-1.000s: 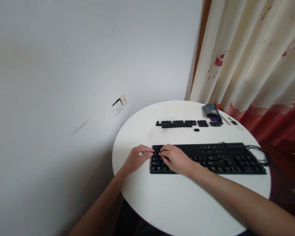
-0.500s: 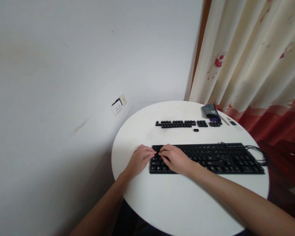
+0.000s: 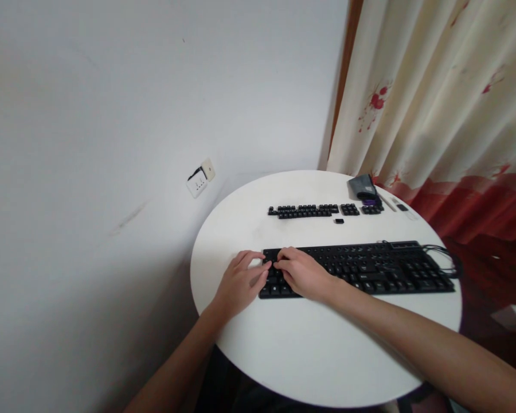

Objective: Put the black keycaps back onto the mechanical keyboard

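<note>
A black keyboard [image 3: 370,269] lies flat on the round white table, with keys along its lower rows and a barer upper left part. My left hand [image 3: 243,281] is at the keyboard's left end, its fingers apart and their tips over the edge keys. Over the upper left keys, my right hand [image 3: 303,272] has its thumb and fingers drawn together in a pinch. Whatever is between those fingertips is too small and dark to make out. Behind the keyboard stand rows of loose black keycaps [image 3: 305,212], with a single keycap [image 3: 339,221] in front of them.
The round table [image 3: 327,344] stands near a white wall with a socket [image 3: 196,183]. A grey pouch [image 3: 362,187] and a small flat packet [image 3: 401,206] lie at the back right. The keyboard's coiled cable [image 3: 445,258] rests at its right end. A curtain [image 3: 413,115] hangs behind.
My left hand's fingers have spread from a closed posture. My right hand stays pinched at nearly the same keys. The whole view has shifted slightly.
</note>
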Available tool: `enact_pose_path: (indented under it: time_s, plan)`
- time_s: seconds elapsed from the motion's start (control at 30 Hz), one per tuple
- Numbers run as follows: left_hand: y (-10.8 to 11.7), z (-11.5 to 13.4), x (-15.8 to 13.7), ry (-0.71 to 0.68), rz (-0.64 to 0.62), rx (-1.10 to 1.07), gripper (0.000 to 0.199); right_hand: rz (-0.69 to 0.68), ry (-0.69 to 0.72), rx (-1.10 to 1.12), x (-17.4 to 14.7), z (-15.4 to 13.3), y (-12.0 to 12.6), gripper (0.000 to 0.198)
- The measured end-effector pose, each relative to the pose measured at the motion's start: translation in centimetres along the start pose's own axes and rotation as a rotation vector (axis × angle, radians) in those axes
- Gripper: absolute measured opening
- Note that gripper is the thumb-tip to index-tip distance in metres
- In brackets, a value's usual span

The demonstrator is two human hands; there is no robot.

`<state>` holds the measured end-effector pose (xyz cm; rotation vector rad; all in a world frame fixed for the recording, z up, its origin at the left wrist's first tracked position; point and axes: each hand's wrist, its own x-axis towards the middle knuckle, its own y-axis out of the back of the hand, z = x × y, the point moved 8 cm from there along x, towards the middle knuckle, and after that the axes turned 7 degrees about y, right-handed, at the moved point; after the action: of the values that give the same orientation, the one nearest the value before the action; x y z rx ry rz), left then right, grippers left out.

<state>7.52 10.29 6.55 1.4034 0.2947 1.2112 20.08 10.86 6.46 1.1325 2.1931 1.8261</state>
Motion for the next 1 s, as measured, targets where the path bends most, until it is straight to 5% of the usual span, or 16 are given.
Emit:
enact_pose_path:
  time_s: [1.0]
  plan:
    - [-0.9, 0.4, -0.3, -0.015, -0.055, -0.104, 0.026, -0.023, -0.031, -0.049, 0.2, 0.4, -0.4, 0.03]
